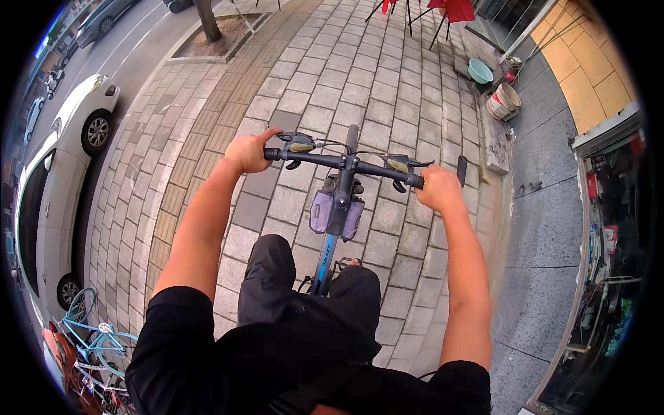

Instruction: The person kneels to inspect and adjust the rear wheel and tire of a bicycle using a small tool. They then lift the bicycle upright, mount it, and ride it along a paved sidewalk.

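I sit astride a bicycle, its black handlebar (318,159) spanning the middle of the view. At the bar's left end, my left hand (249,152) is closed on the grip, with a finger stretched along the brake lever (290,137). Round the right grip, my right hand (439,188) is wrapped, close to the right brake lever (408,162). A purple two-sided bag (321,210) straddles the blue and black frame (325,257) behind the stem. My knees in dark trousers flank the frame, and part of a pedal (344,263) shows by the right one.
Paving blocks (287,200) cover the sidewalk. To the left are a parked white car (66,149), a light blue bicycle (90,332) and a tree (207,21). At the right stand a bucket (503,102), a teal basin (480,71) and a shop window (609,277). Red-draped stands (453,10) are ahead.
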Demonstrator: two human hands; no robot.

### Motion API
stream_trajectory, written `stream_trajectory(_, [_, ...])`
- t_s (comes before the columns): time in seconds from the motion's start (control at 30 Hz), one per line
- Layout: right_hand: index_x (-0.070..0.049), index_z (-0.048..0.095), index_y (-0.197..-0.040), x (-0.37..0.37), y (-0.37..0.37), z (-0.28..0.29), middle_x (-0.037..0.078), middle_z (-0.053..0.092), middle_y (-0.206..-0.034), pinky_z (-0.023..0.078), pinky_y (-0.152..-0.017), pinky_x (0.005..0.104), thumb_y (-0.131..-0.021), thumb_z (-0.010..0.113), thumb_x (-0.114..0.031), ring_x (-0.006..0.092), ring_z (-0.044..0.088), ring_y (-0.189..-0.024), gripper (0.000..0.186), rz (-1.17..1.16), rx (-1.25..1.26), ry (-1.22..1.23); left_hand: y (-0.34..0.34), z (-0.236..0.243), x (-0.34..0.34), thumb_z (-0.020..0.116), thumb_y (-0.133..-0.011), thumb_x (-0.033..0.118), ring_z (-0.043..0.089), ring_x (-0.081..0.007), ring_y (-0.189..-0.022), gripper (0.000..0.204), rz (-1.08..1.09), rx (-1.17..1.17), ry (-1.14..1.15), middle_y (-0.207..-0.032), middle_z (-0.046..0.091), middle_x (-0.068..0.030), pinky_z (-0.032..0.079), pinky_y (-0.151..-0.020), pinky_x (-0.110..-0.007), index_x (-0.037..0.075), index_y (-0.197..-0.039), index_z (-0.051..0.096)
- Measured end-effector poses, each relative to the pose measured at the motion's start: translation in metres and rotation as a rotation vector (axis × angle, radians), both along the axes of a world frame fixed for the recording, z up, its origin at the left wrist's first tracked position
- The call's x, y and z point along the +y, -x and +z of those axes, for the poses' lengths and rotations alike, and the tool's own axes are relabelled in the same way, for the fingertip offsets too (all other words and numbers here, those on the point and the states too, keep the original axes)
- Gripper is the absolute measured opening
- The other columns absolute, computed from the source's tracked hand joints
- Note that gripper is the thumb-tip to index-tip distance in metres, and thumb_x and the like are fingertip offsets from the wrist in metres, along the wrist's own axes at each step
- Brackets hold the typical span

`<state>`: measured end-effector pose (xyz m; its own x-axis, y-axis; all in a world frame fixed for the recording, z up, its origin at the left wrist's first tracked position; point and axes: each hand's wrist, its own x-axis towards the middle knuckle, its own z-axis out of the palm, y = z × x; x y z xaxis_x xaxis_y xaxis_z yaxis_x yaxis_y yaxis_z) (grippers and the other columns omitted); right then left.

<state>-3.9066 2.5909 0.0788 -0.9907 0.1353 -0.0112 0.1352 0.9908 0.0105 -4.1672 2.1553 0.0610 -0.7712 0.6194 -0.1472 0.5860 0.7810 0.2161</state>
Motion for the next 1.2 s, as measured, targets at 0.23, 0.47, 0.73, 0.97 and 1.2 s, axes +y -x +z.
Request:
stream_trajectory(0.23, [-0.009, 0.068, -0.082, 0.169, 0.308, -0.02, 0.01, 0.07, -0.089, 0.059, -0.078, 0.0477, -0.077, 0.08, -0.023, 0.033, 0.071, -0.09, 0.019, 0.2, 0.171, -0.039, 0.259, -0.03, 0.131, 0.076, -0.08, 0.025, 0.075, -0.0375, -0.084, 0.081, 0.1, 0.008, -0.011, -0.086, 0.076, -0.009, 0.059, -0.077, -0.05, 0.038, -0.155, 0.048])
stream_trajectory(0.47, [-0.01, 0.065, -0.079, 0.307, 0.645, -0.014, 0.01, 0.069, -0.084, 0.058, -0.075, 0.0469, -0.076, 0.08, -0.023, 0.0337, 0.071, -0.085, 0.019, 0.349, 0.166, -0.076, 0.523, -0.047, 0.237, 0.077, -0.08, 0.028, 0.075, -0.0387, -0.079, 0.076, 0.163, 0.046, -0.125, -0.081, 0.075, -0.01, 0.059, -0.073, -0.051, 0.03, -0.152, 0.053])
stream_trajectory(0.73, [-0.01, 0.063, -0.076, 0.422, 1.031, -0.026, 0.011, 0.068, -0.081, 0.058, -0.074, 0.0476, -0.076, 0.079, -0.022, 0.034, 0.07, -0.083, 0.02, 0.463, 0.174, -0.066, 0.842, -0.046, 0.34, 0.075, -0.08, 0.028, 0.074, -0.0448, -0.081, 0.077, 0.249, 0.035, -0.121, -0.085, 0.077, -0.02, 0.06, -0.075, -0.055, 0.028, -0.153, 0.05])
stream_trajectory(0.97, [-0.01, 0.064, -0.077, 0.509, 1.35, -0.043, 0.01, 0.069, -0.081, 0.059, -0.074, 0.0467, -0.076, 0.079, -0.024, 0.0336, 0.071, -0.082, 0.02, 0.503, 0.21, -0.019, 1.155, -0.043, 0.421, 0.074, -0.083, 0.028, 0.075, -0.0452, -0.083, 0.077, 0.245, 0.027, -0.028, -0.087, 0.077, -0.0206, 0.059, -0.077, -0.055, 0.026, -0.155, 0.046])
stream_trajectory(1.2, [-0.011, 0.067, -0.08, 0.58, 1.672, -0.053, 0.009, 0.069, -0.084, 0.059, -0.075, 0.0463, -0.075, 0.08, -0.024, 0.0331, 0.072, -0.084, 0.019, 0.522, 0.241, -0.003, 1.472, -0.029, 0.505, 0.076, -0.079, 0.023, 0.075, -0.0441, -0.088, 0.076, 0.288, 0.077, 0.138, -0.092, 0.078, -0.0208, 0.059, -0.079, -0.054, 0.02, -0.15, 0.048])
